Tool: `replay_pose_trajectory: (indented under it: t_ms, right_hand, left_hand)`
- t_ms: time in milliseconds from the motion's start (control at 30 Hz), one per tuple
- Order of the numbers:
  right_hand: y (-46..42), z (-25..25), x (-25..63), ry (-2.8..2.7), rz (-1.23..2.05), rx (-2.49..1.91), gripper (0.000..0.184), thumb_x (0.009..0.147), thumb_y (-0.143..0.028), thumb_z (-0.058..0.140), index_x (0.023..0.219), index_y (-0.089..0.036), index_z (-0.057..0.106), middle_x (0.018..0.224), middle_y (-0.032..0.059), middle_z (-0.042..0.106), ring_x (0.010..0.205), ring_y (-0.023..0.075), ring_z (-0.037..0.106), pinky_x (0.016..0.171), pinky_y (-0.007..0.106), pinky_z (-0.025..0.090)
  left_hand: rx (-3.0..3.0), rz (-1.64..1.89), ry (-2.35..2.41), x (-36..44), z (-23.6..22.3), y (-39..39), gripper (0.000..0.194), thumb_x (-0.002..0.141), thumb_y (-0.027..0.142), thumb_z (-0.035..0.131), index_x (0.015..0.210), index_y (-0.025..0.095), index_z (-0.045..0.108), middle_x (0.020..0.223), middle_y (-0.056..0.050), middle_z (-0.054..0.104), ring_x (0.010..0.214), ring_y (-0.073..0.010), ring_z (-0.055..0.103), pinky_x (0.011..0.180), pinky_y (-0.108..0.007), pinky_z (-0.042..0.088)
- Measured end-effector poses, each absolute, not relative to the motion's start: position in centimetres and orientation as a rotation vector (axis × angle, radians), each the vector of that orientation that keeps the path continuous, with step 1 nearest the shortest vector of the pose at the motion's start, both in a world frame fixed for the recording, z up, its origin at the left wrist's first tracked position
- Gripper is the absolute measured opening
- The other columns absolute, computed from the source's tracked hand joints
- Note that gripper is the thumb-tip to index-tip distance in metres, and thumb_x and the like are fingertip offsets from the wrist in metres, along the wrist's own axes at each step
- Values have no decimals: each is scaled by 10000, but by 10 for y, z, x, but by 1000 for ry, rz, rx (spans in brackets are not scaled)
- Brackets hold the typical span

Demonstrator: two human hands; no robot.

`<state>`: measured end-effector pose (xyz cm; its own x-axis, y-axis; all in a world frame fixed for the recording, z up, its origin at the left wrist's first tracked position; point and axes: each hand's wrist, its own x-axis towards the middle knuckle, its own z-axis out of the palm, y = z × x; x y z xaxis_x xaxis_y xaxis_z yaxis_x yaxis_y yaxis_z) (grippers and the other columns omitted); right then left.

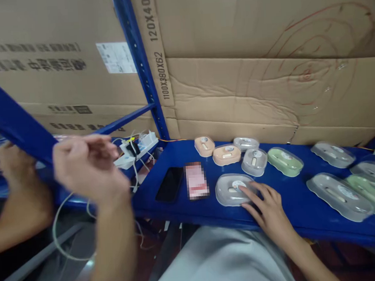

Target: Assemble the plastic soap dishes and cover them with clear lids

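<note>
My right hand lies flat on the blue shelf-table, fingers spread, and its fingertips touch the near edge of a clear plastic case with a small white item inside. It holds nothing. My left hand is raised in front of the blue rack, blurred by motion. Its fingers are curled towards the thumb as in a pinch, and whatever is between them is hidden. A white cable loops down just below it.
Several more clear, peach and green cases lie across the table. A black phone and a pink card sit left of my right hand. A white power strip sits by the blue upright. Another person's arm is at far left. Cardboard boxes stand behind.
</note>
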<state>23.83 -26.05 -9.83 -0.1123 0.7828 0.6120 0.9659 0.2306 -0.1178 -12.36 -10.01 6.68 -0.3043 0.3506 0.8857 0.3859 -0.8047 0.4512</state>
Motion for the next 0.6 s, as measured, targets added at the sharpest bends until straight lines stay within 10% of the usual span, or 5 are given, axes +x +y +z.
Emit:
replay_pose_trajectory:
  t_ms: [133,267,400,600]
  right_hand:
    - [-261,-92,241,-1960,-410,-1647,492,1036,-474,638,1516,-370,605,1352,139,628,1200,328,588,991,520,522]
    - [-256,-87,249,-2030,-350,-1654,475,1067,-412,597,1539,-359,577,1385,144,606,1389,339,536,1085,545,506]
    - [-233,-70,264,-2222,-259,-1565,509,1083,-390,566,1587,-335,516,1573,148,514,1581,358,369,1221,630,405]
    - [-168,-26,278,-2516,94,-1362,662,1014,-551,659,1612,-326,485,1631,137,500,1489,334,516,1197,533,487]
  left_hand:
    - [-2095,-2000,-728,-33,72,-31,134,970,293,614,1038,205,689,1066,-52,699,904,-186,671,785,-354,541]
    - [-2640,-1354,-627,12,58,-4,261,1034,306,544,1187,190,721,1187,-111,740,1172,-279,680,1056,-456,515]
    - [-3097,-969,-504,0,29,4,281,1064,374,535,1162,207,739,1186,-84,774,1099,-238,732,996,-384,561]
    - [-3296,-860,-472,-18,-9,2,298,1061,430,595,1231,229,735,1269,-65,782,1174,-227,732,1053,-358,543]
